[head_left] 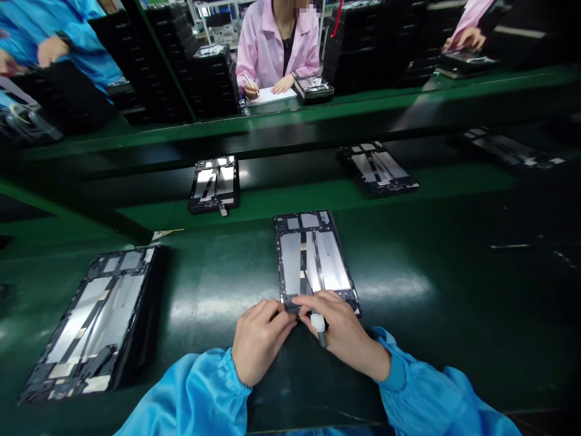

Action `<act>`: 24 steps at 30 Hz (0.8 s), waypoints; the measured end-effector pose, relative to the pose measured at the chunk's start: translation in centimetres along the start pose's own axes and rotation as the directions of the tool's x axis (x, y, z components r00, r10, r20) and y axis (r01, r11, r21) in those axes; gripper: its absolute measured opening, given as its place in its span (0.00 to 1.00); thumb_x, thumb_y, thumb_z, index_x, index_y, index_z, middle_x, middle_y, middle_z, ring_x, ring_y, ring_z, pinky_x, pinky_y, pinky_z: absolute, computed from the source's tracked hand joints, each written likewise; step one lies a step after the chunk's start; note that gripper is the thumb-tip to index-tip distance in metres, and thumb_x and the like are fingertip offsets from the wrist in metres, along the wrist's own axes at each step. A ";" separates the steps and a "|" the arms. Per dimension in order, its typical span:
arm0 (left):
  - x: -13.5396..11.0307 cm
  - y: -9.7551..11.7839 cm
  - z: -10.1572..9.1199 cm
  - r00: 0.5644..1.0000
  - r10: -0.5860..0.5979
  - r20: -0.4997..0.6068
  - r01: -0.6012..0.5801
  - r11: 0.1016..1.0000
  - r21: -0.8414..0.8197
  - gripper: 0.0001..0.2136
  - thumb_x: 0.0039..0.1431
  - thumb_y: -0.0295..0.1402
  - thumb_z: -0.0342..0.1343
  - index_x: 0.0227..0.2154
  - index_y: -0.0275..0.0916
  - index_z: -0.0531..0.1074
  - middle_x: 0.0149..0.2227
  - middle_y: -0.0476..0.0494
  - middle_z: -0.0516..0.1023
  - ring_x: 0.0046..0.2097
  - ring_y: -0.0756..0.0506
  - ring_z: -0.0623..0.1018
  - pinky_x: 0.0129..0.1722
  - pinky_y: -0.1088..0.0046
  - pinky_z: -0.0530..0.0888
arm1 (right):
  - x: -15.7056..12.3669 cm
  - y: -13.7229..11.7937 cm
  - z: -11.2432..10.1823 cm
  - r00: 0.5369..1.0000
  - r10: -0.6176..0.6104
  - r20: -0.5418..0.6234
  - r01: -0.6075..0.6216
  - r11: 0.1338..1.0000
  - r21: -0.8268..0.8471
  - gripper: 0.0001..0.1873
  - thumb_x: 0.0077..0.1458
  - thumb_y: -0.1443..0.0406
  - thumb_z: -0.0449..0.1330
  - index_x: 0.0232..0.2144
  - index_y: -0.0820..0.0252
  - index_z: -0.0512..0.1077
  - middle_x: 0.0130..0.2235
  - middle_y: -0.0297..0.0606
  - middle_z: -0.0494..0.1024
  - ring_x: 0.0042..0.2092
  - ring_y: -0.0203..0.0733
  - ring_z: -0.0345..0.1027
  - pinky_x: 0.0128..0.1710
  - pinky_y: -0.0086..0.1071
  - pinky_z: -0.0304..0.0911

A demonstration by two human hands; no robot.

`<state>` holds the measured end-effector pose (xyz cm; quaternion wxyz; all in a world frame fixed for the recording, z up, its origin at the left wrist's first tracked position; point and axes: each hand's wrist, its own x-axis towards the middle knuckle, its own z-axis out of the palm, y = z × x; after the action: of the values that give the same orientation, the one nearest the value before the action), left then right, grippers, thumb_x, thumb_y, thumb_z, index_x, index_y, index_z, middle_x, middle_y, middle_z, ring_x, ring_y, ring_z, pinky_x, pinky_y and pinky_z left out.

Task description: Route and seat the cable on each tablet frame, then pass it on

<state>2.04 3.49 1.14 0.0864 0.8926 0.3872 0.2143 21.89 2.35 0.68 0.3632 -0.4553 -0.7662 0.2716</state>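
An opened tablet [333, 260] lies on the green bench in front of me, its silver battery cells and dark ribbon cables exposed. At its near left corner my left hand [261, 339] is closed, with curled fingertips gripping the edge. My right hand [342, 330] is over the near edge, closed around a slim dark tool [319, 327] with a white wrap. The tool's thin dark tip points up over the tablet. My fingers hide part of the tablet's near end, so the exact contact there cannot be made out.
Another opened tablet [97, 309] rests on a dark base at left. Further tablets [214, 184] [379, 166] [508, 148] lie along the lower strip beyond. A green post [72, 209] slants in from the left. Across the bench, a person in pink [276, 48] writes beside black tray stacks [215, 75].
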 end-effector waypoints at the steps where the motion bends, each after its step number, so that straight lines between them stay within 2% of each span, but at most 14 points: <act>1: -0.3 0.1 -0.1 0.999 0.052 0.005 -0.052 0.995 0.086 0.12 0.71 0.31 0.45 0.39 0.38 0.75 0.35 0.44 0.75 0.34 0.47 0.72 0.31 0.72 0.70 | -0.1 0.1 0.2 1.000 -0.015 -0.004 0.014 1.000 -0.024 0.20 0.60 0.75 0.55 0.51 0.53 0.69 0.34 0.37 0.78 0.37 0.45 0.72 0.37 0.38 0.66; 4: -1.2 0.1 -0.6 0.984 0.173 0.050 -0.180 0.944 0.277 0.17 0.71 0.26 0.38 0.51 0.34 0.71 0.43 0.40 0.76 0.37 0.45 0.73 0.32 0.69 0.70 | -0.2 0.2 0.5 0.998 -0.057 0.003 0.057 0.993 -0.101 0.21 0.59 0.77 0.53 0.52 0.55 0.70 0.34 0.40 0.77 0.36 0.46 0.70 0.35 0.38 0.67; 7: -2.0 -0.3 -0.8 0.981 0.180 0.077 -0.194 0.940 0.280 0.18 0.71 0.25 0.37 0.56 0.33 0.67 0.47 0.39 0.76 0.40 0.45 0.73 0.36 0.69 0.72 | -0.3 0.2 0.5 0.997 -0.078 0.012 0.079 0.987 -0.138 0.23 0.58 0.78 0.52 0.52 0.57 0.69 0.34 0.41 0.76 0.36 0.47 0.69 0.34 0.39 0.67; 13: -2.4 -1.4 -0.6 0.972 0.221 0.073 -0.233 0.939 0.254 0.16 0.71 0.25 0.40 0.55 0.38 0.68 0.49 0.41 0.76 0.38 0.46 0.73 0.36 0.70 0.72 | -0.7 0.5 0.6 1.000 -0.008 0.014 0.008 0.999 -0.033 0.26 0.57 0.79 0.53 0.55 0.52 0.68 0.37 0.40 0.76 0.39 0.46 0.70 0.37 0.39 0.70; 18: -2.2 -1.7 -0.4 0.968 0.240 0.072 -0.250 0.937 0.243 0.17 0.71 0.26 0.39 0.56 0.40 0.67 0.49 0.41 0.75 0.37 0.46 0.72 0.35 0.70 0.72 | -0.5 0.8 0.5 0.999 0.031 0.029 -0.030 0.999 -0.020 0.24 0.59 0.76 0.54 0.54 0.52 0.69 0.37 0.40 0.77 0.39 0.47 0.72 0.37 0.40 0.71; 21: -2.1 -1.5 -0.2 0.969 0.226 0.103 -0.246 0.933 0.264 0.19 0.70 0.25 0.38 0.58 0.41 0.66 0.48 0.40 0.75 0.37 0.46 0.72 0.34 0.69 0.72 | -0.1 0.4 -0.4 0.998 0.057 0.021 -0.058 0.998 0.022 0.20 0.61 0.72 0.56 0.53 0.52 0.70 0.36 0.40 0.80 0.40 0.48 0.74 0.39 0.41 0.72; 24: -2.2 -1.2 0.1 0.974 0.191 0.123 -0.217 0.942 0.257 0.19 0.70 0.25 0.39 0.58 0.39 0.66 0.48 0.38 0.74 0.38 0.45 0.73 0.34 0.69 0.73 | -0.6 -0.3 -1.8 0.992 0.126 0.013 -0.127 0.981 0.146 0.16 0.65 0.65 0.55 0.53 0.51 0.72 0.34 0.38 0.80 0.36 0.45 0.75 0.38 0.38 0.73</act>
<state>-0.04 2.71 0.01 -0.0395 0.9406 0.3134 0.1242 23.35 1.86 1.79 0.3763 -0.4744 -0.7144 0.3508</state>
